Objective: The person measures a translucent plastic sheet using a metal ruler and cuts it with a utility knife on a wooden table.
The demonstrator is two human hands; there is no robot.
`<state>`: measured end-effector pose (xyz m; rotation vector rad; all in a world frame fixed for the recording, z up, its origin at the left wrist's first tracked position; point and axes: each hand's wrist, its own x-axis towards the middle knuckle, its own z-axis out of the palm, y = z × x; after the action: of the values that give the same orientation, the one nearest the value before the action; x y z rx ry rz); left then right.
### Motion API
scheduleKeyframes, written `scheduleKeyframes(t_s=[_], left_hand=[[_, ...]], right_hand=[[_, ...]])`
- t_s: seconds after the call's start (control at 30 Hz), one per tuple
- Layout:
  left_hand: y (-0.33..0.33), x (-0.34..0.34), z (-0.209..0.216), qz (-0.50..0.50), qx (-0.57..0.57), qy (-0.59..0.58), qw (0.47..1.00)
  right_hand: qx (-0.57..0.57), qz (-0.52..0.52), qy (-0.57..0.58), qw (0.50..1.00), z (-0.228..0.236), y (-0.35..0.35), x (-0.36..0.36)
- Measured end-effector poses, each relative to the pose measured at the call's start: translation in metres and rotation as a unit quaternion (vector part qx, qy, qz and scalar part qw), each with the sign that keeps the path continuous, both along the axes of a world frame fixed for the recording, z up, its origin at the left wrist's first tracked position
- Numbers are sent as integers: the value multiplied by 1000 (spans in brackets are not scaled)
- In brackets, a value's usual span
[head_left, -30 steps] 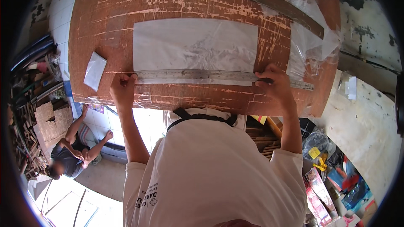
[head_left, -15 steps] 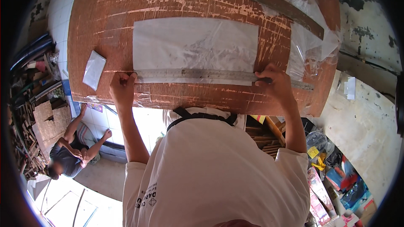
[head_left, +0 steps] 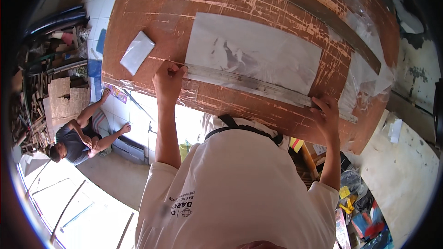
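Note:
A clear plastic sheet [head_left: 258, 48] lies flat on the worn brown tabletop [head_left: 221, 97], slightly wrinkled and shiny near its middle. Along its near edge runs a long transparent ruler [head_left: 249, 83], slanting down to the right. My left hand [head_left: 168, 82] is closed, thumb and fingers pinched at the ruler's left end by the sheet's corner. Toward the other end, my right hand [head_left: 326, 114] has bent fingers closed at the ruler near the sheet's right corner. Something small and dark shows under those fingertips; I cannot make it out. The ruler's end sticks out beyond that hand.
A folded plastic packet [head_left: 137, 53] lies left of the sheet. A long dark straight bar [head_left: 323, 16] crosses the far side. Crumpled clear plastic [head_left: 364, 76] covers the table's right side. On the floor at left, a person [head_left: 76, 140] sits near piled wood scraps [head_left: 34, 106].
The view has turned, so the table, sheet and ruler now slant down to the right. Both hands stay at the ruler, in about the same places along it.

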<state>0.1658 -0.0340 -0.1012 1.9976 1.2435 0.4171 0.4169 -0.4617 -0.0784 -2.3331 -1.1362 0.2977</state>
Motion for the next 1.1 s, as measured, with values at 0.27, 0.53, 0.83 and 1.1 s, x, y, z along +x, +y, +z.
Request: scheduleKeyframes(t_s=[0.27, 0.53, 0.83, 1.1], left_hand=[[-1, -1, 6, 13, -29, -8, 999], [5, -10, -10, -25, -13, -9, 1000], [5, -6, -1, -21, -42, 19, 999], [10, -11, -8, -34, -37, 29, 998]], right_hand=[[17, 11, -86, 996, -10, -8, -6], [52, -19, -175, 983, -26, -30, -11], [11, -27, -199, 980, -21, -23, -15], [-13, -96, -166, 981, -16, 6, -48]])
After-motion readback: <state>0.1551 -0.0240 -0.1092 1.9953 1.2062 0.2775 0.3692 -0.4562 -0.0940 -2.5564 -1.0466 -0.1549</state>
